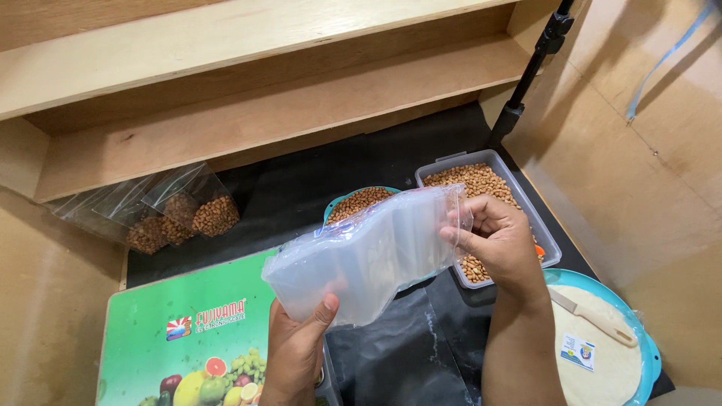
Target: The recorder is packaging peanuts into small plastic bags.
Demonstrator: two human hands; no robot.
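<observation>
Holding bag stack, both hands.

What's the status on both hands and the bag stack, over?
Left hand grips stack of clear plastic bags from below. Right hand pinches its top end. Peanut container directly behind; nothing blocking.
</observation>
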